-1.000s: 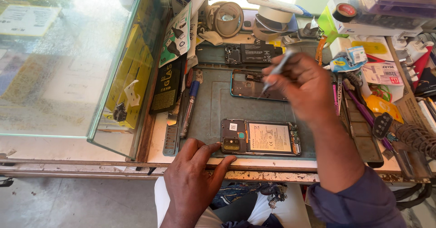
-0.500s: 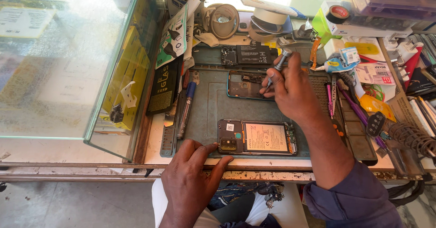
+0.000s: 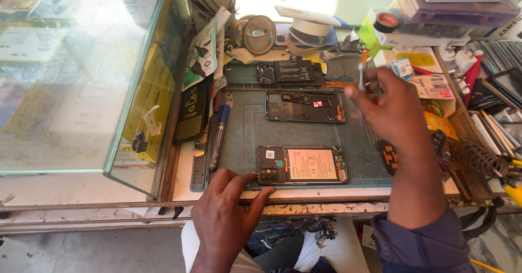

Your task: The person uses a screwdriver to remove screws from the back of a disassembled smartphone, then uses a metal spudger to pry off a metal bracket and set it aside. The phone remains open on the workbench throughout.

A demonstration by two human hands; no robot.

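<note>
An opened phone [image 3: 302, 164] lies near the front of the green work mat [image 3: 244, 126], its battery and circuit board showing. My left hand [image 3: 225, 213] rests flat at the mat's front edge, fingertips touching the phone's left end. My right hand [image 3: 387, 107] is raised over the mat's right side and grips metal tweezers [image 3: 360, 76] that point upward. A second phone shell [image 3: 305, 106] lies in the middle of the mat, to the left of my right hand. Another opened phone [image 3: 290, 72] lies at the mat's back.
A glass display case [image 3: 81, 77] stands on the left. A blue pen [image 3: 218, 134] lies along the mat's left edge. Tape rolls [image 3: 308, 33], boxes [image 3: 451, 6] and small tools crowd the back and right. A coiled soldering stand [image 3: 478, 159] sits at the right.
My right hand has lifted off the middle phone shell and moved right with the tweezers now pointing up. My left hand stays by the front phone.
</note>
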